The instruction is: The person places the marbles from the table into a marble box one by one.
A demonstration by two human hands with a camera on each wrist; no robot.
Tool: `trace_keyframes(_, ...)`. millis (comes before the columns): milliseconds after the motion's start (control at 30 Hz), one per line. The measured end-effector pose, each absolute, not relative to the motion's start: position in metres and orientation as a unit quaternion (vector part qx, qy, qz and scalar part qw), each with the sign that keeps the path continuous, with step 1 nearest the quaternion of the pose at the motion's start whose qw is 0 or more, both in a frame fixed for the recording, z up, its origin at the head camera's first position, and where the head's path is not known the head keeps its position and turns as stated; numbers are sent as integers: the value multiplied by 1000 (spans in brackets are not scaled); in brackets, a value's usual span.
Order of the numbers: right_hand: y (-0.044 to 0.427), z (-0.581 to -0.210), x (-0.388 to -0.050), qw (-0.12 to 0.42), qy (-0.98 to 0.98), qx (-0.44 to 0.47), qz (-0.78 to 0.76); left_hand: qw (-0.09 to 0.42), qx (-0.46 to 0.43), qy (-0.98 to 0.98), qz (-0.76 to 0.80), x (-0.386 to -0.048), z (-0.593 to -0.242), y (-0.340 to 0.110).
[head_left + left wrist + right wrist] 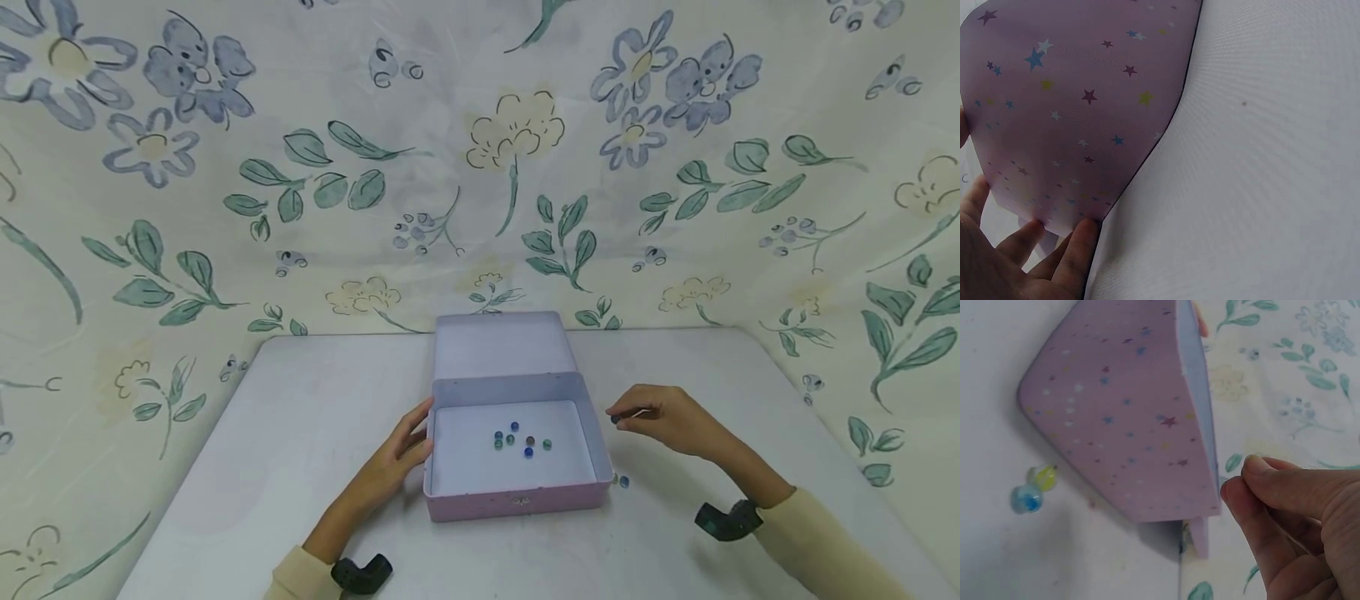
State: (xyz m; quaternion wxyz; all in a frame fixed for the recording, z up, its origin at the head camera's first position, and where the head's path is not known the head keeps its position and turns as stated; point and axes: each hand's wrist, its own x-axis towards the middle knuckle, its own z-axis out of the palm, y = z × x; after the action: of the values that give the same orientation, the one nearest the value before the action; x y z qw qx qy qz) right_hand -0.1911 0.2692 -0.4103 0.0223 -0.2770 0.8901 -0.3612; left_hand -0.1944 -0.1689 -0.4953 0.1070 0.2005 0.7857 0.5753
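An open box, pink outside with small stars and pale inside, stands on the table with its lid raised at the back. Several blue, green and brown glass marbles lie on its floor. My left hand rests against the box's left side, fingers spread along the wall. To the right of the box, slightly above its rim, my right hand pinches a dark marble between thumb and fingers. That marble is hidden in the right wrist view. A blue marble and a yellow-green marble lie outside, near the box's right wall.
The white table lies under everything. Behind it hangs a cloth printed with flowers and leaves, and the raised lid stands close to it. A black wrist camera is strapped at the right sleeve, another black camera at the left.
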Motion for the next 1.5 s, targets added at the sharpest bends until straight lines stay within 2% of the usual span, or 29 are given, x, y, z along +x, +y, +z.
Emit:
trace_keyframes(467,232,-384,-225,26,889,-315,-332,105,199,787,574,-195,-495,-168)
trace_keyframes(767,198,-378,-245,49,876,-349,-329,98,212,785,574,-195,-496,-169)
trace_keyframes(1500,114,-406,-269,123,864,-413,-260,101,202,786,575,-195,-498,-169)
